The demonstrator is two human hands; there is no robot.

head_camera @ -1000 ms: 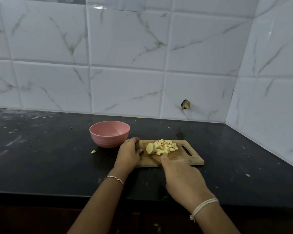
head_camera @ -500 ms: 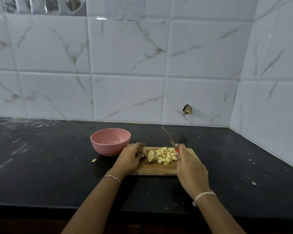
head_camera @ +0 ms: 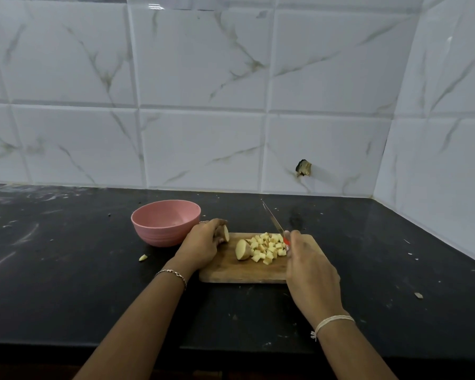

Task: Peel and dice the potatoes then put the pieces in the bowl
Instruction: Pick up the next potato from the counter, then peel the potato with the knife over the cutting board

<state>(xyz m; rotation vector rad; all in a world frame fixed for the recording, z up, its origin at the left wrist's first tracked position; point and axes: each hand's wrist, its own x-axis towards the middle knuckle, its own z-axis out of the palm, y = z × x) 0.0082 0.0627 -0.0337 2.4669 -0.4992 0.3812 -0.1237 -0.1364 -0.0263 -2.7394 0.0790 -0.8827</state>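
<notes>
one pink bowl [head_camera: 165, 224], one wooden board [head_camera: 231, 272], one knife [head_camera: 273, 219], two large potato chunks [head_camera: 242, 250], one heap of diced pieces [head_camera: 269, 248]

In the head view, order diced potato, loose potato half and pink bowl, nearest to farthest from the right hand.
1. Diced potato, just left of the right hand.
2. Loose potato half, next leftward.
3. Pink bowl, far left, off the board.

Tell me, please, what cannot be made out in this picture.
Head view:
Knife handle: hidden in the right hand, only a red sliver shows.
Potato piece: mostly covered by the left hand.
Cutting board: near right corner behind the right hand.
Bowl: near inner wall hidden by its rim.
</notes>
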